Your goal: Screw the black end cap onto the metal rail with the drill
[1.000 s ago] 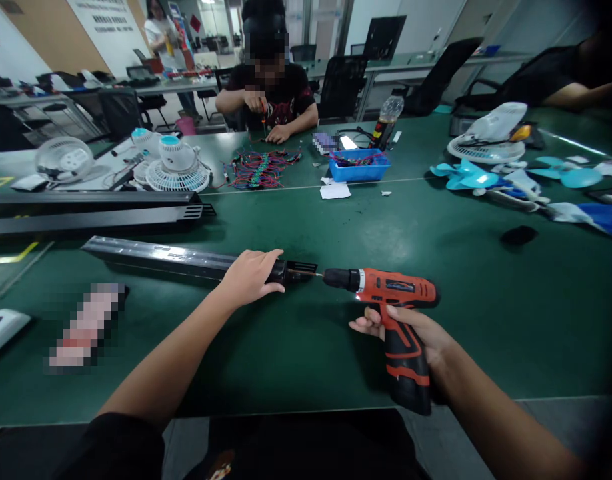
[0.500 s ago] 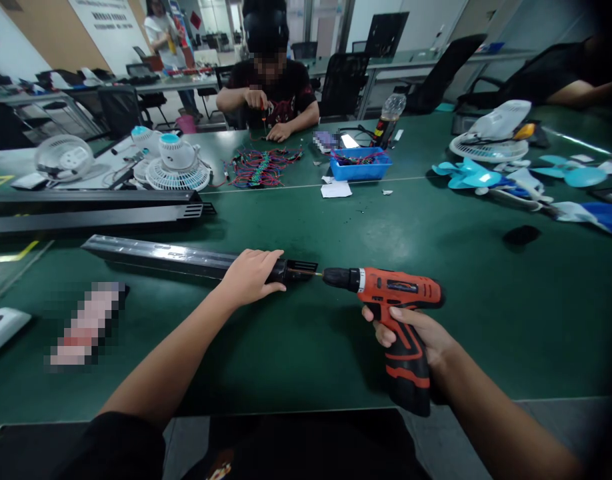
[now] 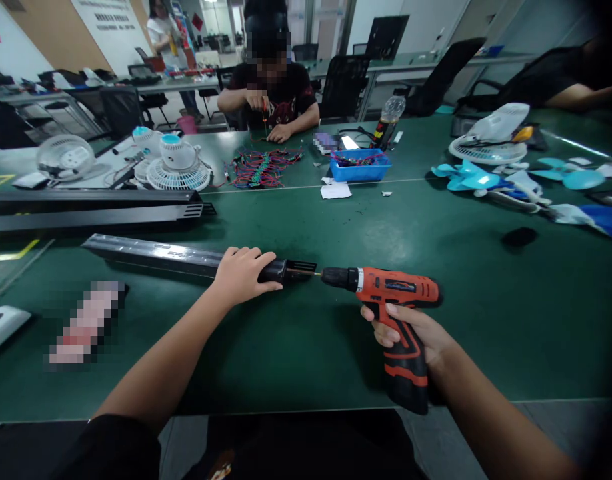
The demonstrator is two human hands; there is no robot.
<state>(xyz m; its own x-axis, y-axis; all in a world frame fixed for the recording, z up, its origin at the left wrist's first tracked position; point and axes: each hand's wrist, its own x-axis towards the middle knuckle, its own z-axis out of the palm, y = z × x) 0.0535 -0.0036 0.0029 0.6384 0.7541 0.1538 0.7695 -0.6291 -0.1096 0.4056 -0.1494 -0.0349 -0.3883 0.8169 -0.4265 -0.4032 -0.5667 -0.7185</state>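
Note:
A long black bar (image 3: 151, 253) lies across the green table (image 3: 306, 227), its vented end pointing right. My left hand (image 3: 242, 273) is wrapped over the bar near that end, pressing it down. My right hand (image 3: 411, 327) grips the handle of a red and black cordless drill (image 3: 393, 313), held level. The drill's bit touches the bar's right end.
Two more black bars (image 3: 96, 210) lie behind. White fan parts (image 3: 176, 167) sit at the left, coloured wires (image 3: 263, 165) and a blue tray (image 3: 360, 167) in the middle, blue fan blades (image 3: 473, 177) at the right. A person sits across the table, working on wires.
My left hand has slid a little to the left along the bar. My right hand's fingers closed tighter on the drill handle a second ago. The drill stays at the bar's end.

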